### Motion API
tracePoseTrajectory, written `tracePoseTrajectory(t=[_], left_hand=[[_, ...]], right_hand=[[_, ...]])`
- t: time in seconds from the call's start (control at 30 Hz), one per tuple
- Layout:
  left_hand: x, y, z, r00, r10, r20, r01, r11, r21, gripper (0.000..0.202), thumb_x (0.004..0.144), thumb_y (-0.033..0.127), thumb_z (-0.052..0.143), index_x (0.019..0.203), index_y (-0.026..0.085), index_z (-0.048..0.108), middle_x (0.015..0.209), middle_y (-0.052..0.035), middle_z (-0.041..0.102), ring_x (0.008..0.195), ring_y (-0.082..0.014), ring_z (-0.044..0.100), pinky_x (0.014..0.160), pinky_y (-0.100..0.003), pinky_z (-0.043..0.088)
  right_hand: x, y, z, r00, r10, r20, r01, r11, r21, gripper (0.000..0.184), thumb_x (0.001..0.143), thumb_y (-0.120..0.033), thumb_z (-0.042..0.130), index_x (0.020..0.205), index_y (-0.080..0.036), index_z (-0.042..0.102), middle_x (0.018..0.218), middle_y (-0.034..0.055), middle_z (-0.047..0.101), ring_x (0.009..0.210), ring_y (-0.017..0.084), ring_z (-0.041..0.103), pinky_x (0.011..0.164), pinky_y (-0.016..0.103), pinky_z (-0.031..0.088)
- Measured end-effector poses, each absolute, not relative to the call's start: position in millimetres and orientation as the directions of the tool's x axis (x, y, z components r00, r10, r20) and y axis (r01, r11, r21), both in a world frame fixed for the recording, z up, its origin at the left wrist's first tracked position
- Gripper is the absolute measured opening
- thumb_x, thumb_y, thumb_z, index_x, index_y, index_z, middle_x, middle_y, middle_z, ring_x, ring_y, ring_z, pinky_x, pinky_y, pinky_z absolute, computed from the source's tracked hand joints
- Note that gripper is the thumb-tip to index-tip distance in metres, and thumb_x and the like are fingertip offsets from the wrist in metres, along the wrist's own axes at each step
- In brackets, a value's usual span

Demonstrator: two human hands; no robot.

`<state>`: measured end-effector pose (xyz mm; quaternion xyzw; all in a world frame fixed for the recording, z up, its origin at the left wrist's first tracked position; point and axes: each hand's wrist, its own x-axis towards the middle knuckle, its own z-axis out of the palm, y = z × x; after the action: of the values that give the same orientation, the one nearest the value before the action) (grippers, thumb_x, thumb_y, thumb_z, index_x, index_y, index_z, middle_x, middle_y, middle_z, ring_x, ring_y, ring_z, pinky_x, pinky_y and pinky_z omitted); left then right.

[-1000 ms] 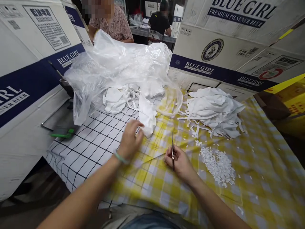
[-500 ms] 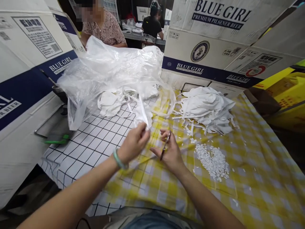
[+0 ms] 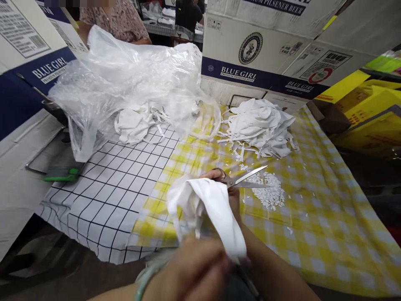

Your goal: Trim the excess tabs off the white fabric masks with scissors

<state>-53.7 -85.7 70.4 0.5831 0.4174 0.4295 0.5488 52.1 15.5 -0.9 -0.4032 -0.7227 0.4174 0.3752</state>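
In the head view my left hand [image 3: 197, 267], smeared by motion, is closed on a white fabric piece [image 3: 216, 200] close to my body. The cloth hangs in a loop in front of my right hand [image 3: 234, 204] and partly hides it. My right hand holds metal scissors [image 3: 242, 180], their blades apart and pointing right, above a heap of small white clippings [image 3: 271, 194]. Behind that lies a pile of white fabric pieces with thin straps [image 3: 260, 127]. Another white fabric bunch [image 3: 134, 123] is at the left, by a clear plastic bag [image 3: 131, 75].
Beer cartons [image 3: 247, 79] wall the table at the back right, with another carton [image 3: 34, 58] at left. A yellow checked cloth [image 3: 316, 234] and a black-grid cloth [image 3: 125, 179] cover the table. A green-edged tool [image 3: 62, 173] lies left. A co-worker [image 3: 115, 21] sits opposite.
My left hand has pulled the white fabric piece from near the bag back toward my body. My right hand has turned the scissors to point right, and their blades have spread. The view has tilted down.
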Motion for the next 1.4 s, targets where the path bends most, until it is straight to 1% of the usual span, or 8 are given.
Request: tracePoseTrajectory(t=[0.17, 0.4, 0.5, 0.63, 0.73, 0.9, 1.03, 1.4], left_hand=[[-60, -75, 43, 0.246, 0.916, -0.317, -0.240, 0.375, 0.896, 0.026, 0.094, 0.040, 0.056, 0.092, 0.017, 0.067, 0.071, -0.0023, 0.060, 0.057, -0.0095, 0.047, 0.052, -0.022, 0.039], [-67, -75, 33, 0.230, 0.906, -0.355, -0.273, 0.410, 0.870, 0.023, 0.094, 0.038, 0.059, 0.101, 0.019, 0.069, 0.082, -0.0032, 0.062, 0.065, -0.0097, 0.045, 0.058, -0.022, 0.037], [-69, -71, 43, 0.191, 0.942, -0.276, -0.169, 0.309, 0.936, 0.025, 0.096, 0.037, 0.054, 0.100, 0.019, 0.072, 0.089, -0.0061, 0.062, 0.074, -0.0136, 0.050, 0.065, -0.026, 0.043], [-67, -58, 51, 0.039, 0.994, 0.106, 0.128, -0.110, 0.986, 0.019, 0.095, 0.026, 0.057, 0.088, 0.020, 0.074, 0.100, -0.0081, 0.059, 0.108, -0.0213, 0.049, 0.096, -0.032, 0.041], [-58, -44, 43, 0.032, 0.994, 0.106, -0.027, -0.105, 0.994, 0.025, 0.097, 0.026, 0.053, 0.080, 0.019, 0.069, 0.099, -0.0082, 0.058, 0.110, -0.0216, 0.050, 0.087, -0.030, 0.045], [-36, -28, 19, 0.034, 0.999, -0.039, -0.197, 0.045, 0.979, 0.026, 0.098, 0.029, 0.051, 0.079, 0.018, 0.065, 0.101, -0.0035, 0.050, 0.067, -0.0091, 0.045, 0.061, -0.025, 0.039], [-19, -22, 9, 0.066, 0.998, -0.004, -0.102, 0.011, 0.995, 0.027, 0.098, 0.028, 0.051, 0.076, 0.019, 0.064, 0.101, -0.0036, 0.049, 0.082, -0.0133, 0.049, 0.071, -0.026, 0.042], [1, -13, 0, 0.138, 0.988, 0.066, 0.018, -0.069, 0.997, 0.026, 0.099, 0.016, 0.041, 0.079, 0.020, 0.057, 0.104, -0.0046, 0.047, 0.104, -0.0177, 0.046, 0.087, -0.029, 0.040]], right_hand=[[82, 14, -17, -0.323, 0.946, -0.001, 0.203, 0.069, -0.977, 0.016, 0.078, -0.022, 0.055, 0.092, -0.020, 0.061, 0.082, 0.0025, 0.069, 0.075, 0.020, 0.066, 0.069, 0.032, 0.054], [105, 10, -9, -0.369, 0.924, 0.102, 0.208, 0.189, -0.960, 0.030, 0.069, -0.019, 0.073, 0.098, -0.023, 0.066, 0.110, 0.0049, 0.070, 0.106, 0.023, 0.062, 0.097, 0.038, 0.047], [99, 5, -1, -0.414, 0.904, 0.109, 0.087, 0.158, -0.984, 0.015, 0.071, -0.019, 0.072, 0.084, -0.023, 0.066, 0.087, 0.0012, 0.070, 0.083, 0.019, 0.064, 0.079, 0.032, 0.051], [77, -10, -8, -0.346, 0.936, -0.057, -0.088, -0.093, -0.992, 0.022, 0.076, -0.039, 0.073, 0.077, -0.022, 0.060, 0.070, -0.0018, 0.061, 0.062, 0.014, 0.056, 0.062, 0.028, 0.048], [73, -22, -15, -0.387, 0.908, -0.161, -0.181, -0.246, -0.952, 0.034, 0.075, -0.051, 0.073, 0.074, -0.021, 0.056, 0.068, -0.0019, 0.057, 0.061, 0.013, 0.053, 0.063, 0.028, 0.047], [124, -16, -5, -0.365, 0.922, -0.130, 0.227, -0.048, -0.973, 0.032, 0.078, -0.048, 0.071, 0.089, -0.020, 0.059, 0.087, 0.0032, 0.060, 0.079, 0.018, 0.057, 0.073, 0.032, 0.046], [163, -5, 9, -0.387, 0.922, 0.014, 0.598, 0.262, -0.758, 0.037, 0.075, -0.054, 0.071, 0.076, -0.019, 0.058, 0.079, 0.0043, 0.058, 0.080, 0.021, 0.053, 0.077, 0.035, 0.040], [173, 0, 9, -0.405, 0.913, -0.048, 0.703, 0.278, -0.654, 0.043, 0.070, -0.052, 0.075, 0.060, -0.019, 0.048, 0.056, -0.0029, 0.052, 0.059, 0.013, 0.047, 0.069, 0.029, 0.033]])
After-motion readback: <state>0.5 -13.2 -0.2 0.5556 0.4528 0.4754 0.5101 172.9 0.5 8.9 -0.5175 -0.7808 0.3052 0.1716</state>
